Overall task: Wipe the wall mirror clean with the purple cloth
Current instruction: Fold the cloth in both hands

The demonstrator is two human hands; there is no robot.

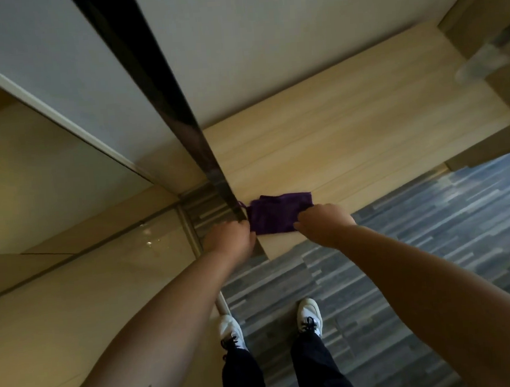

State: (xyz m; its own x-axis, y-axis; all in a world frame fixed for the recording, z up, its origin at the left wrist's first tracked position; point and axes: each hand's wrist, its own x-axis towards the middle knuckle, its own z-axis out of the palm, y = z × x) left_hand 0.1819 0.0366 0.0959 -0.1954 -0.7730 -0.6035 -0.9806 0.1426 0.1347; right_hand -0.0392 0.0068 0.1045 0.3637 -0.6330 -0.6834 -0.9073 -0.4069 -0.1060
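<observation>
Lying low beside the mirror frame on a wooden ledge, the soft, light purple cloth is pinched at opposite edges by left hand and right hand, best gathered mid-fold.

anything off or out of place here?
Nothing damaged or spilled. The purple cloth is not on the mirror; both hands, left hand and right hand, hold it stretched over the wooden panel beside the dark frame.

Purple cloth lies folded on pale wood beside the dark-framed mirror
</observation>
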